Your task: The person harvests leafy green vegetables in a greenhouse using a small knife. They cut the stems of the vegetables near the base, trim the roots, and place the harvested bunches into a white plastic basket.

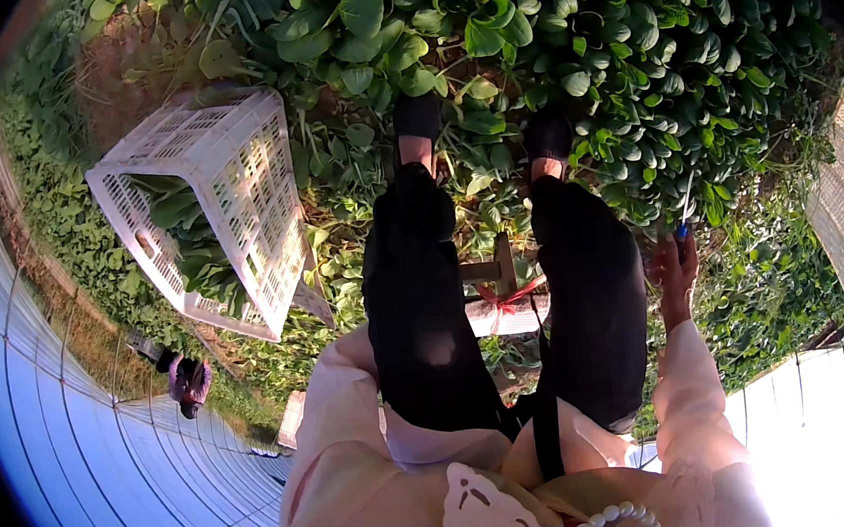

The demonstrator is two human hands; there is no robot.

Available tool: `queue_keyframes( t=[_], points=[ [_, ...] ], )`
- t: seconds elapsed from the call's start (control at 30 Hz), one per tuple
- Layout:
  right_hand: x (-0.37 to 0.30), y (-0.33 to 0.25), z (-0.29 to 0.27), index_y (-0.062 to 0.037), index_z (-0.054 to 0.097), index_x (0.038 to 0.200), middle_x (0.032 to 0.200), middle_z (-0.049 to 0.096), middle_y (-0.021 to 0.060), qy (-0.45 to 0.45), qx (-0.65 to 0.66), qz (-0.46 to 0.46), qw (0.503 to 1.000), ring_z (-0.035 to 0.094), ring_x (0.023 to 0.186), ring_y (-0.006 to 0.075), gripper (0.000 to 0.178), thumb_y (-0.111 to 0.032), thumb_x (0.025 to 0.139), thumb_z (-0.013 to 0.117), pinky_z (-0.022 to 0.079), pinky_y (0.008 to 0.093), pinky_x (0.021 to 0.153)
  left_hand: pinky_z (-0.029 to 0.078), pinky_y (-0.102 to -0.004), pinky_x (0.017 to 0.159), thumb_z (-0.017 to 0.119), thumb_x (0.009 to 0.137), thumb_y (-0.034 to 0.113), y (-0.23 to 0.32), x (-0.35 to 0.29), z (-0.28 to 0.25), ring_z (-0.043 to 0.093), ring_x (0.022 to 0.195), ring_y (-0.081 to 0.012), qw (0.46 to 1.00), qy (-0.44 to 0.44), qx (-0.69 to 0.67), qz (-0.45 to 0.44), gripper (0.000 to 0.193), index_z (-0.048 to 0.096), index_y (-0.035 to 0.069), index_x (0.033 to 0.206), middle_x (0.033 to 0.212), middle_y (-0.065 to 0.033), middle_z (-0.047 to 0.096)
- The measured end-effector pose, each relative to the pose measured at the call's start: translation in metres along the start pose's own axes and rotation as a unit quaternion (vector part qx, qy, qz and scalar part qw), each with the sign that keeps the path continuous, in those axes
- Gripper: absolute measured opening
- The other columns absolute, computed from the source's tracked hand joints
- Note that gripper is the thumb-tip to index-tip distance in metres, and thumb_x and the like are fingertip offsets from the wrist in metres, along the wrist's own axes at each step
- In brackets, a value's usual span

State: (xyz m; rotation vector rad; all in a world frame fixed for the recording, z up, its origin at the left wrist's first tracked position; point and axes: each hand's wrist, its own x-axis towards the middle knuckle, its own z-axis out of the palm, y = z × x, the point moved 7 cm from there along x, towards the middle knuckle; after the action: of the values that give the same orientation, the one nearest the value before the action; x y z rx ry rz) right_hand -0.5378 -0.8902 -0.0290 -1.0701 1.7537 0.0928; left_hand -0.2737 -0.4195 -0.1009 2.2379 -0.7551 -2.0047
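My right hand is closed around the blue handle of a knife beside my right knee. The knife's thin blade points away from me, its tip close to leafy green plants. Pale sleeves cover both my arms. The left sleeve runs down to my left thigh, and the hand itself is hidden behind the leg.
At my left a white slatted plastic crate lies tilted, with cut leafy greens inside. Between my legs is a small wooden frame with a red tie. Another person is far left, under a tunnel cover.
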Motion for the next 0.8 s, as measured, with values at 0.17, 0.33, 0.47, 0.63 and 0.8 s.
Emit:
queue_keyframes(
  t=[0.17,0.33,0.47,0.63,0.8],
  points=[
    [0.084,0.018,0.034,-0.0112,0.052,0.099,0.062,0.051,-0.003,0.011,0.098,-0.076,0.992,0.048,0.05,0.0065,0.018,-0.027,0.095,0.06,0.033,0.021,0.042,0.039,-0.0542,0.092,0.05,0.088,0.032,0.032,0.077,-0.018,0.057,0.112,-0.0328,0.995,0.014,-0.015,0.096,0.035,0.062,0.017,0.118,0.122,-0.0123,0.06],
    [0.157,-0.007,0.103,-0.0111,0.055,0.101,0.062,0.051,-0.0037,0.045,0.084,-0.159,0.983,0.045,0.051,0.0062,0.019,-0.028,0.094,0.061,0.032,0.0214,0.045,0.042,-0.0502,0.092,0.051,0.087,0.031,0.017,0.123,-0.011,0.058,0.11,-0.0341,0.99,0.034,-0.041,0.129,0.036,0.061,0.015,0.117,0.122,-0.0143,0.059],
    [0.179,-0.05,0.153,-0.0113,0.058,0.102,0.063,0.05,-0.0048,-0.03,0.119,-0.233,0.965,0.038,0.051,0.0045,0.022,-0.031,0.094,0.061,0.027,0.0204,0.047,0.044,-0.0471,0.092,0.053,0.086,0.03,0.0,0.132,-0.009,0.058,0.109,-0.0352,0.988,0.077,-0.044,0.128,0.037,0.061,0.014,0.117,0.122,-0.0158,0.058],
    [0.14,-0.124,0.163,-0.01,0.059,0.109,0.062,0.045,-0.0064,-0.049,0.093,-0.325,0.94,0.036,0.05,0.0022,0.027,-0.033,0.097,0.057,0.022,0.02,0.046,0.048,-0.0458,0.087,0.051,0.083,0.024,-0.001,0.124,-0.013,0.059,0.101,-0.0372,0.984,0.124,-0.005,0.124,0.032,0.062,0.008,0.109,0.107,-0.0197,0.062],
    [0.132,-0.078,0.146,-0.0077,0.057,0.115,0.072,0.053,-0.0018,0.03,0.14,-0.294,0.945,0.047,0.059,0.0079,0.028,-0.03,0.097,0.056,0.035,0.0226,0.054,0.05,-0.0449,0.085,0.049,0.084,0.026,-0.073,0.163,0.033,0.061,0.095,-0.0393,0.97,0.205,0.01,0.129,0.035,0.063,0.008,0.11,0.105,-0.0199,0.064]
  ],
)
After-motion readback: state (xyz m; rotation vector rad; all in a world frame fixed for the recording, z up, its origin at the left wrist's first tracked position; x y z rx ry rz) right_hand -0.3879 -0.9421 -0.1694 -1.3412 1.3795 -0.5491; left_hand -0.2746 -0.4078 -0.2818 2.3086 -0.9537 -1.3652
